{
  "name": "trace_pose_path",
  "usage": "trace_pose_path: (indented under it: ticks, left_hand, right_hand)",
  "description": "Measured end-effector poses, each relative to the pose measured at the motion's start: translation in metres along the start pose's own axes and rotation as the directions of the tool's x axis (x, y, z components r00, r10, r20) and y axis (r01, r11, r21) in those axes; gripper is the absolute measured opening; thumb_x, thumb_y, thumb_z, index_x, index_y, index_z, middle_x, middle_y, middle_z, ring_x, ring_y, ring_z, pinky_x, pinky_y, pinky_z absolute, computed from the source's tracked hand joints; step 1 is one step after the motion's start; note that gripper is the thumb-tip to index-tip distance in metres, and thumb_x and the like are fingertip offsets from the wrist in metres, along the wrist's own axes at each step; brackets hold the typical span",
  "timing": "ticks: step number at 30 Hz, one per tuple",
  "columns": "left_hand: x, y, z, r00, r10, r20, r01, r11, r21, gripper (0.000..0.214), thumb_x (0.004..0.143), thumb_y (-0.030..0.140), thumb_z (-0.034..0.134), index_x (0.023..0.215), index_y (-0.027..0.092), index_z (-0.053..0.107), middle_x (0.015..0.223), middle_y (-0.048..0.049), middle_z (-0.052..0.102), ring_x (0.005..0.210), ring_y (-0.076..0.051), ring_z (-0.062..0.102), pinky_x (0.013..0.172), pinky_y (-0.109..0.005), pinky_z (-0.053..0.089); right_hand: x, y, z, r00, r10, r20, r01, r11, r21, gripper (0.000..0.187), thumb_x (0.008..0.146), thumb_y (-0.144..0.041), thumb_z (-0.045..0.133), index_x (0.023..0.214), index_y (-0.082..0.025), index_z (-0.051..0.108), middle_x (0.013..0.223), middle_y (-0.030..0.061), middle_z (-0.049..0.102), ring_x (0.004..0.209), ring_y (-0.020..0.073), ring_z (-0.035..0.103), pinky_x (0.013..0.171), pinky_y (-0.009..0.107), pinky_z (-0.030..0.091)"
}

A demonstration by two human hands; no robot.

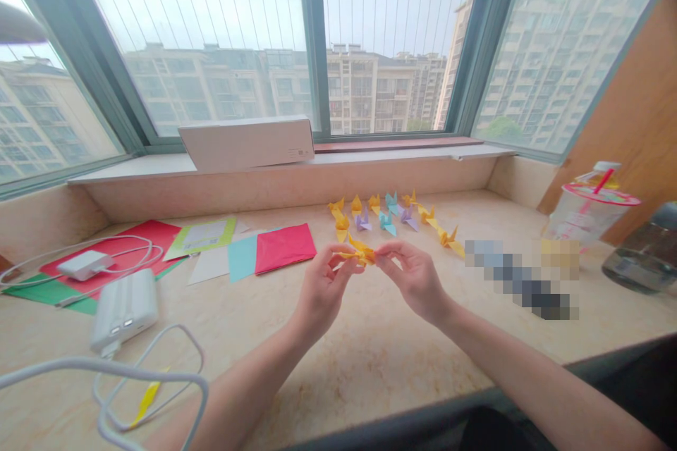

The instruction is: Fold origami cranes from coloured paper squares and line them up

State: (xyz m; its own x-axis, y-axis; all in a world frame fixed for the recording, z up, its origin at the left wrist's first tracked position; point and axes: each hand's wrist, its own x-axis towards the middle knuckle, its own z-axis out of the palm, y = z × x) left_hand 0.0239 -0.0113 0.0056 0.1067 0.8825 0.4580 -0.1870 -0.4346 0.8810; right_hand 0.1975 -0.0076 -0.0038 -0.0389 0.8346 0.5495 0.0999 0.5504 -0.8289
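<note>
Between my two hands is a small yellow origami crane, raised just above the stone ledge. My left hand pinches one side of it with thumb and fingers. From the other side, the thumb and forefinger of my right hand close on its edge. Parts of the folded paper are hidden by my fingertips. Behind my hands stand several finished paper cranes: yellow ones, light blue ones and purple ones, grouped loosely on the ledge.
Left on the stone ledge lie a red paper packet, coloured sheets, a white power bank, a charger and looping cables. A plastic cup with straw and a dark jar stand right. A white box sits by the window.
</note>
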Motion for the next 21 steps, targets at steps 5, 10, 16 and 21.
trace_pose_path:
  ticks: [5,10,16,21]
  left_hand:
    - [0.001,-0.001,-0.003,0.999,0.015,-0.039,-0.011,0.997,0.078,0.014,0.084,0.025,0.070,0.093,0.017,0.062,0.090,-0.0050,0.073,0.081,-0.017,0.070,0.070,-0.028,0.058]
    - [0.001,0.000,-0.002,0.994,0.023,-0.103,-0.015,0.997,0.081,0.021,0.082,0.025,0.072,0.096,0.017,0.059,0.082,-0.0009,0.068,0.073,-0.014,0.067,0.065,-0.026,0.057]
    - [-0.002,-0.006,-0.002,0.995,0.084,-0.062,-0.071,0.981,0.182,0.024,0.082,0.028,0.073,0.100,0.021,0.059,0.101,-0.0029,0.063,0.086,-0.015,0.066,0.071,-0.028,0.058]
    - [-0.003,-0.013,-0.005,0.997,0.068,0.033,-0.074,0.955,0.288,0.013,0.087,0.030,0.068,0.093,0.020,0.064,0.096,-0.0039,0.063,0.083,-0.016,0.067,0.070,-0.028,0.058]
  right_hand:
    - [-0.001,-0.002,0.001,0.997,-0.062,0.042,0.064,0.996,-0.060,0.023,0.087,-0.034,0.068,0.107,-0.022,0.067,0.091,0.0042,0.074,0.082,0.0185,0.066,0.079,0.035,0.051]
    - [0.000,-0.002,0.001,0.997,-0.013,0.078,0.019,0.997,-0.077,0.022,0.087,-0.037,0.068,0.100,-0.020,0.072,0.086,0.0049,0.076,0.078,0.0193,0.066,0.076,0.037,0.052]
    - [0.006,-0.001,0.002,0.986,0.164,0.035,-0.168,0.967,0.190,0.027,0.080,-0.043,0.074,0.089,-0.018,0.074,0.083,0.0064,0.077,0.065,0.0172,0.067,0.067,0.034,0.056]
    - [0.004,-0.001,0.005,0.976,0.199,0.084,-0.213,0.951,0.224,0.027,0.078,-0.042,0.077,0.087,-0.018,0.074,0.077,0.0053,0.077,0.066,0.0187,0.071,0.067,0.034,0.057]
